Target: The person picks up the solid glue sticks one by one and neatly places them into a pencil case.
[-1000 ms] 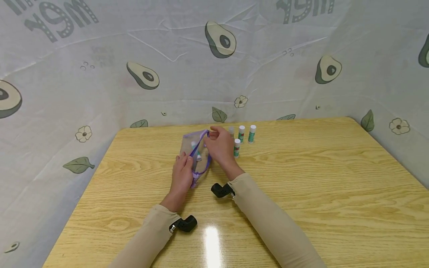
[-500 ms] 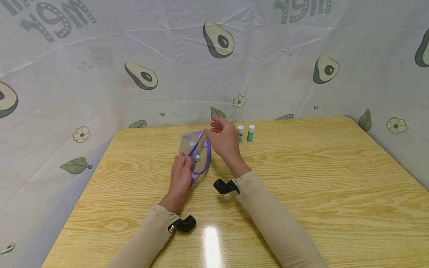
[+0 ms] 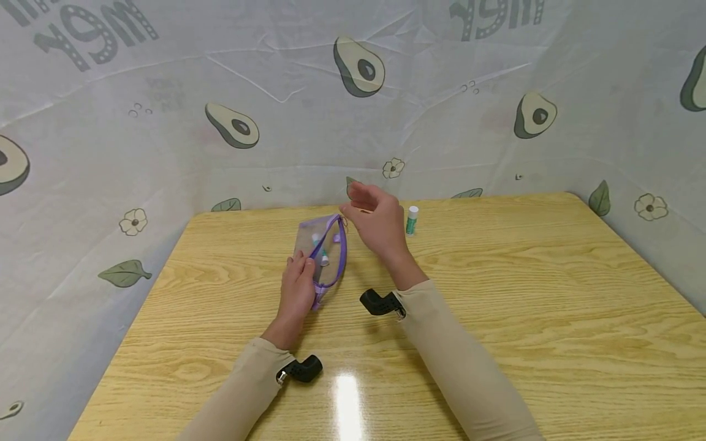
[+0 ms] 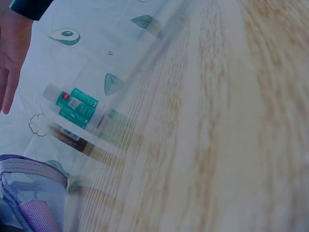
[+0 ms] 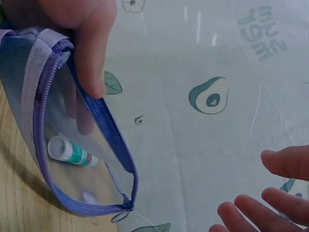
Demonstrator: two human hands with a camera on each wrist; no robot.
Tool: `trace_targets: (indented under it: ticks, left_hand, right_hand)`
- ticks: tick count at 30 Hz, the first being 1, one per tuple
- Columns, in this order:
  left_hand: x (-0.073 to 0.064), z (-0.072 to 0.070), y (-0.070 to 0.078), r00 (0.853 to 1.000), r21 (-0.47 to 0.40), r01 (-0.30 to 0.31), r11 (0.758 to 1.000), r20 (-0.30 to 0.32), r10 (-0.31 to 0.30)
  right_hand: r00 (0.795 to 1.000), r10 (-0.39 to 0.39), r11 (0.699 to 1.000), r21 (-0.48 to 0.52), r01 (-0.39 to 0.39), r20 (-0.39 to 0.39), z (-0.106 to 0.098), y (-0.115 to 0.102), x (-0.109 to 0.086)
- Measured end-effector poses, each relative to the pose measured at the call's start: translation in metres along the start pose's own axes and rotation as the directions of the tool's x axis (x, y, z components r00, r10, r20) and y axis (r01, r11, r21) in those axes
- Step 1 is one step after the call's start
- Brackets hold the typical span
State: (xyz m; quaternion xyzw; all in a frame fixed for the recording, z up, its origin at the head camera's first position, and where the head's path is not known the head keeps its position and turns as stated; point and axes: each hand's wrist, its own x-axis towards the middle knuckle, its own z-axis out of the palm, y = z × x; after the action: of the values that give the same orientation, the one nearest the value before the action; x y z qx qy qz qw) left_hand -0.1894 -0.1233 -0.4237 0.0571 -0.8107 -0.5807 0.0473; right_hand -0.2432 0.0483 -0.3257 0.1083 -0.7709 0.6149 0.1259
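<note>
1. Item: one pouch (image 3: 306, 239) of see-through mesh, edged in purple trim. The zip (image 5: 42, 104) is undone and the mouth gapes wide; a thin loop (image 5: 120, 217) hangs at the far end of the zip.
2. Contents: a small tube (image 5: 77, 153) with white ends and a green label lies inside, seen through the mouth.
3. Position: the pouch is over the counter (image 3: 496, 275), between the hands, its mouth turned toward the right one.
4. Left hand (image 3: 298, 285): pinching the near part of the pouch at its edge, the thumb against the purple trim and fingers visible through the mesh.
5. Right hand (image 3: 380, 223): holding nothing, fingers and thumb spread apart, near the far end of the pouch and clear of the trim.
6. Surroundings: an upright tube (image 3: 412, 222), white-capped and green-labelled, stands just beyond the right hand. The left wrist view shows a close cluster of tubes (image 4: 77, 106); blur and overlap make their number uncertain. A pale cloth (image 3: 441, 122) printed with avocados and leaves stands behind the counter.
</note>
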Motion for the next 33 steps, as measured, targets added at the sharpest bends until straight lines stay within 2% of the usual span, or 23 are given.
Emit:
trace_targets:
  ticks: [7,22,33]
  left_hand:
    - [0.0,-0.001,0.001,1.0,-0.002,0.002,1.0,0.009,-0.002]
    - [0.002,-0.004,-0.001,1.0,0.005,0.018,1.0,0.008,-0.018]
    - [0.001,-0.001,0.0,0.999,0.003,0.032,0.999,0.022,-0.033]
  right_hand:
    - [0.999,-0.03,0.999,0.021,0.029,0.013,-0.01,-0.002,0.0]
    - [0.999,-0.051,0.998,-0.037,0.051,-0.001,-0.036,0.002,-0.008]
    - [0.996,-0.093,0.996,0.001,0.093,-0.013,-0.05,0.01,-0.008]
